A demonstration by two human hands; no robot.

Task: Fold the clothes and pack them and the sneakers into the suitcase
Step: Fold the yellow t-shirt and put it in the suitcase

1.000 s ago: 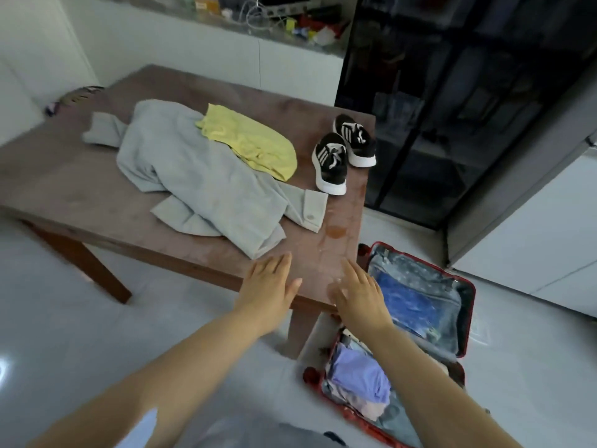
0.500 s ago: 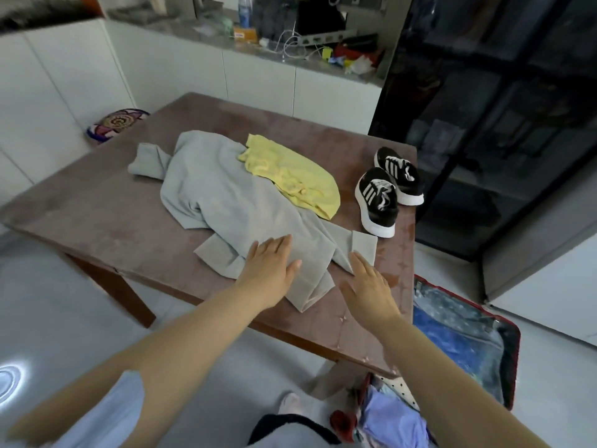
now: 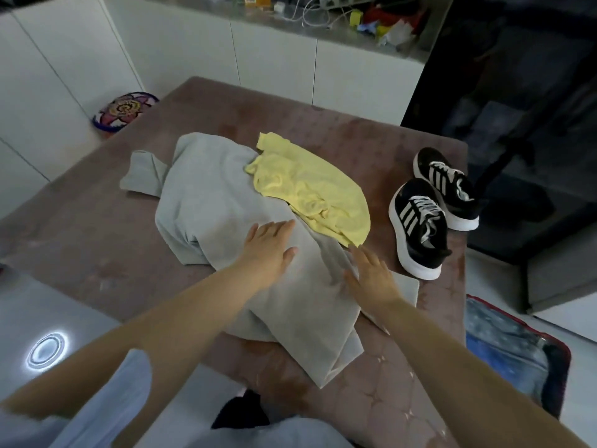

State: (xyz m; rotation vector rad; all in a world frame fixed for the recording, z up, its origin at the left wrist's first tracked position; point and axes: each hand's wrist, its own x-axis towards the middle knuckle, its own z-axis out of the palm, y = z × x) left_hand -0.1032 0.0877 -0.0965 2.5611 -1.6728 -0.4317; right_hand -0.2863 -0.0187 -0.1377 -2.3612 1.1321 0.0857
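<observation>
Both hands — left (image 3: 269,245), right (image 3: 371,274) — lie flat, fingers apart, on the grey shirt (image 3: 223,215); the yellow shirt (image 3: 316,195) overlaps it, sneakers (image 3: 426,215) at right.

Place: a home, lived-in room
Walls: white cabinet fronts (image 3: 181,56)
Ledge: cluttered shelf (image 3: 339,17) with cables and packets
Floor: glossy pale tiles (image 3: 42,318)
Belongings: brown surface (image 3: 80,227), open suitcase (image 3: 504,344)

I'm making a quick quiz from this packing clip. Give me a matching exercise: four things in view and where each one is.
Things:
1. yellow garment
2. sneakers
3. suitcase
4. left hand

Places:
A. open on the floor, right of the table
B. flat on the grey garment
C. partly overlapping the grey garment's far side
D. on the table's right side

Pairs: 1-C, 2-D, 3-A, 4-B
</observation>
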